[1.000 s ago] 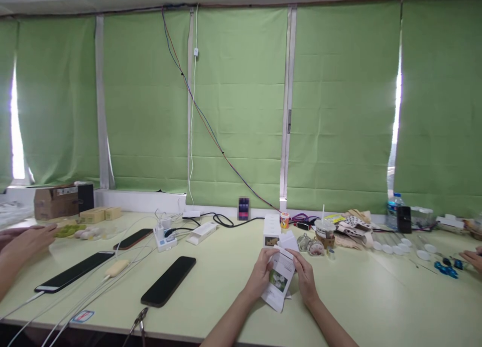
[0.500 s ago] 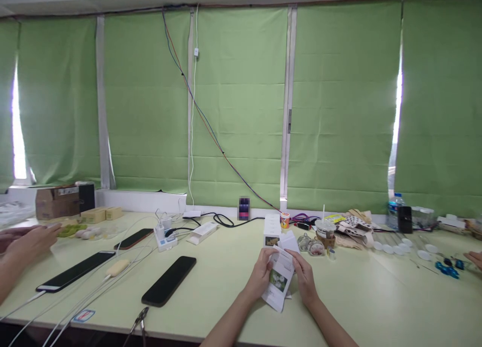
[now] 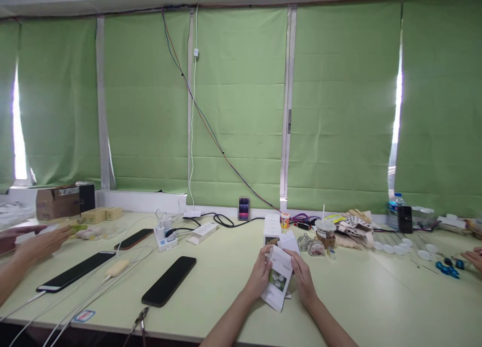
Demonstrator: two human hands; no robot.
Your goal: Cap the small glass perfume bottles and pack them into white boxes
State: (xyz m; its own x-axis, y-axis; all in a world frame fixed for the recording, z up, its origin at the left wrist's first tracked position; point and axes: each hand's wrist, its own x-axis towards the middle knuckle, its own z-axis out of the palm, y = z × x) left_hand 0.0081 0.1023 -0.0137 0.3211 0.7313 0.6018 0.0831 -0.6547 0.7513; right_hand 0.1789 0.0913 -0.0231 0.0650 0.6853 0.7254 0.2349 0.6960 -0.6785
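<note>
A flat white carton (image 3: 277, 281) with a photo of white flowers is held upright but tilted between my two hands. My left hand (image 3: 259, 271) grips its left edge near the top. My right hand (image 3: 302, 278) is closed on its upper right edge. Another white piece (image 3: 289, 240) shows just behind the carton, partly covered by it. Beyond my hands stands a row of white boxes (image 3: 271, 226), the front one with a picture on it.
Black phone (image 3: 169, 281), power strip (image 3: 165, 240) and white cables lie to the left. Glass jars (image 3: 315, 247), a lidded cup (image 3: 325, 229) and cloths (image 3: 354, 229) sit right of the boxes. Other people's hands (image 3: 45, 244) are at both sides.
The carton and my hands have shifted very slightly left. At the far left, another person's hand has moved right, and white pieces now show by it.
</note>
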